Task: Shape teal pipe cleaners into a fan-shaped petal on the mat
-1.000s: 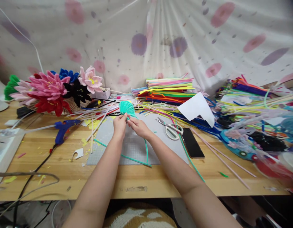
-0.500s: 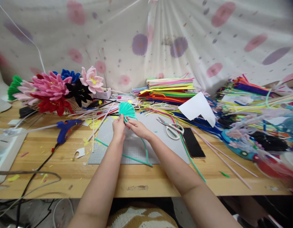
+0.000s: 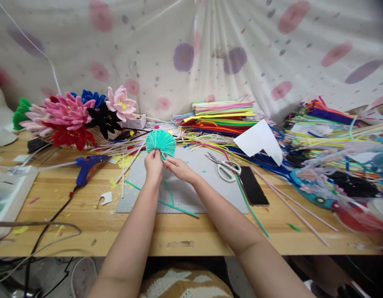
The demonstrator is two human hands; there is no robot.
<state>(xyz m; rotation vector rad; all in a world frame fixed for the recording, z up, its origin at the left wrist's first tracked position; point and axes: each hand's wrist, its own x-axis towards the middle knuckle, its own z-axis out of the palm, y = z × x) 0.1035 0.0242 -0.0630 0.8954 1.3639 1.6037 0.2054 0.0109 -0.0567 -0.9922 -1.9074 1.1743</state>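
Above a wooden table (image 3: 210, 242) and grey cutting mat (image 3: 210, 186), a teal pipe-cleaner fan (image 3: 160, 141) is held up. It is spread wider and rounder than a second ago. The left hand (image 3: 153, 165) pinches its base. The right hand (image 3: 179, 169), touching the left, pinches a teal strand (image 3: 168, 188) that trails onto the mat.

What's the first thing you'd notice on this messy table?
Probably the fluffy teal fan in the middle, pinched between the left hand and right hand above the grey mat. Next, the bunch of pink, red, blue and black flowers at the back left, and the bright stack of pipe cleaners behind the hands.
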